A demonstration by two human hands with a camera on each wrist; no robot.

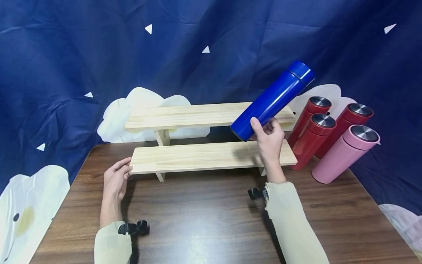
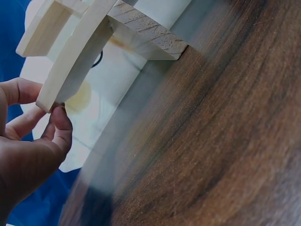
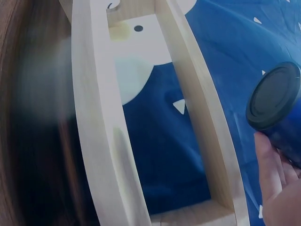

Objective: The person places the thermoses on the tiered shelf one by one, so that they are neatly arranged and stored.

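Observation:
A blue thermos bottle (image 1: 271, 101) is held up by my right hand (image 1: 270, 141), which grips it near the base. It tilts with its cap toward the upper right, above the right part of a two-tier wooden shelf (image 1: 204, 157). In the right wrist view, the dark round base of the bottle (image 3: 275, 96) faces the camera, with the fingers (image 3: 268, 165) beside it. My left hand (image 1: 115, 179) pinches the left end of the shelf's lower board; the left wrist view shows fingers on both sides of that board end (image 2: 51, 94).
Right of the shelf stand three red thermos bottles (image 1: 311, 143) and a pink one (image 1: 344, 156), all with silver lid tops, close together. The brown wooden table (image 1: 197, 216) bears everything. Behind hangs a dark blue cloth (image 1: 99, 55) with white shapes.

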